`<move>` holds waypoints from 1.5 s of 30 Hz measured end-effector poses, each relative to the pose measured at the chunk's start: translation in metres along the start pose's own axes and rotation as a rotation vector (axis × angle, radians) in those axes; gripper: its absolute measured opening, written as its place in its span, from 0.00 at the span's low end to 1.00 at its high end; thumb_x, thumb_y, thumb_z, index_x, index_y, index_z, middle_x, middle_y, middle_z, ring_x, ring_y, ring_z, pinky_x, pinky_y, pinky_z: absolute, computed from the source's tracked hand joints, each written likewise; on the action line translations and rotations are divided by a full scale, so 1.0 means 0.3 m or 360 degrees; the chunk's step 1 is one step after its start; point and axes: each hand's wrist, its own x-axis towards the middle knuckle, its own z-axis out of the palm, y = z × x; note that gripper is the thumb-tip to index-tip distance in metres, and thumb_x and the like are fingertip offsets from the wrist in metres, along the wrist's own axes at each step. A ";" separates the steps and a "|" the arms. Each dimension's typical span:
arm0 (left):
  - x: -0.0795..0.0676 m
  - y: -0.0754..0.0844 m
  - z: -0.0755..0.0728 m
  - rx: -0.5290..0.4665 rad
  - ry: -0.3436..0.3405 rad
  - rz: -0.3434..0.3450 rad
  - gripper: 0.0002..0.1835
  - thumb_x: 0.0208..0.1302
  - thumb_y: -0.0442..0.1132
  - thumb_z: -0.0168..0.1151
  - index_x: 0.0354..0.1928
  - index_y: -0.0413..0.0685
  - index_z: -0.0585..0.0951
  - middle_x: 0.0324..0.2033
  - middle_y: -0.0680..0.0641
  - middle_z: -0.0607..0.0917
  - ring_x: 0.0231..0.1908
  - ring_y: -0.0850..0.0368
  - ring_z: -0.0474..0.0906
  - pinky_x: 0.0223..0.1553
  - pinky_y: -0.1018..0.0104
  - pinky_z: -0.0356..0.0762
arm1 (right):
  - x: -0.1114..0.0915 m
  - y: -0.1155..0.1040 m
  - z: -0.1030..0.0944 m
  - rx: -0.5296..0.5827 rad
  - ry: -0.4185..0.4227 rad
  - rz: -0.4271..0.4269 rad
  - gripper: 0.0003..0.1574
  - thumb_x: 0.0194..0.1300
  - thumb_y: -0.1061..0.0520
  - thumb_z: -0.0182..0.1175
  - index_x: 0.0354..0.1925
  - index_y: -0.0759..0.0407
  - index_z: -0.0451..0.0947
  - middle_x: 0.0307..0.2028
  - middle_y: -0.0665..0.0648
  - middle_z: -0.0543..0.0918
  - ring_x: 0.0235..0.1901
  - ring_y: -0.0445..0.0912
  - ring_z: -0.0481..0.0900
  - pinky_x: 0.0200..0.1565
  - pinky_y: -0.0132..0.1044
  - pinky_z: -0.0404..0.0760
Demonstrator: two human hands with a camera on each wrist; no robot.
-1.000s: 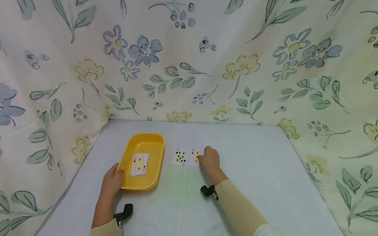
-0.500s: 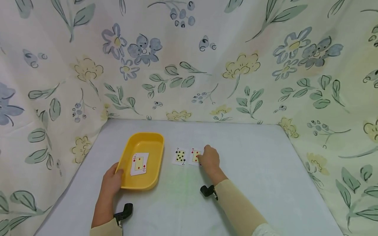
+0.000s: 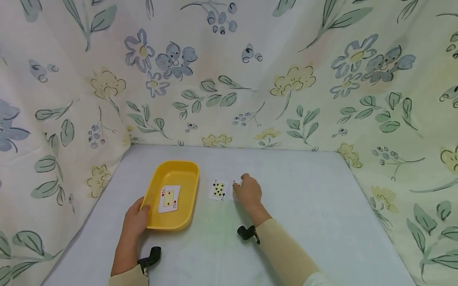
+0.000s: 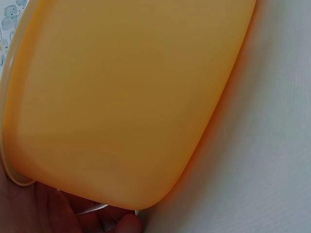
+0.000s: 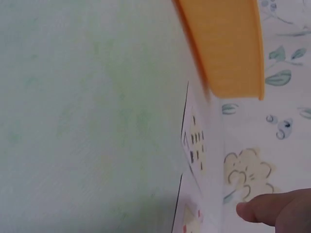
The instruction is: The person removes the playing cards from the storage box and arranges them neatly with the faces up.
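My left hand (image 3: 135,219) grips the near left side of a yellow plastic tray (image 3: 192,198), thumb over the rim and fingers beneath. In the left wrist view the tray (image 4: 126,107) fills most of the picture, its lower corner above the curled fingers (image 4: 53,213). Inside it lies a two of diamonds (image 3: 169,199) on top of other cards. My right hand (image 3: 249,196) reaches over a diamonds card (image 3: 233,196), hiding most of it. The right wrist view shows an extended digit (image 5: 265,208) raised above that card (image 5: 192,218). Beside it is a seven of spades (image 3: 218,190).
A white cloth covers the table (image 3: 304,190). A floral curtain (image 3: 229,79) stands behind and along both sides. A black wrist camera (image 3: 151,258) sits on the left forearm, with another wrist camera (image 3: 246,232) on the right.
My right hand has shifted slightly left and farther over the diamonds card, covering more of it. The left hand, tray and seven of spades stay in place.
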 end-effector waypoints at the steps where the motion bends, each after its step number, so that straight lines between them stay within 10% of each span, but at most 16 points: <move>1: 0.001 -0.002 0.001 0.0000 0.0001 -0.0002 0.32 0.81 0.47 0.37 0.80 0.40 0.56 0.64 0.33 0.71 0.46 0.44 0.71 0.48 0.52 0.69 | -0.003 -0.015 0.000 0.0010 0.0004 -0.0018 0.22 0.68 0.49 0.67 0.52 0.64 0.80 0.37 0.60 0.86 0.31 0.50 0.79 0.36 0.46 0.80; 25: -0.004 -0.009 -0.003 0.0002 0.0027 0.0017 0.31 0.80 0.46 0.37 0.79 0.41 0.59 0.60 0.35 0.74 0.41 0.45 0.73 0.43 0.57 0.69 | -0.119 -0.420 0.070 0.0253 -0.0339 -0.0381 0.15 0.72 0.50 0.64 0.48 0.59 0.79 0.26 0.49 0.76 0.22 0.41 0.73 0.24 0.30 0.73; 45: 0.010 -0.016 -0.010 0.0040 0.0021 0.0092 0.30 0.79 0.45 0.39 0.78 0.40 0.61 0.58 0.34 0.75 0.40 0.45 0.74 0.44 0.56 0.69 | -0.172 -0.572 0.195 -0.0065 -0.0476 -0.0484 0.14 0.72 0.47 0.64 0.46 0.55 0.78 0.29 0.47 0.76 0.27 0.40 0.73 0.30 0.28 0.74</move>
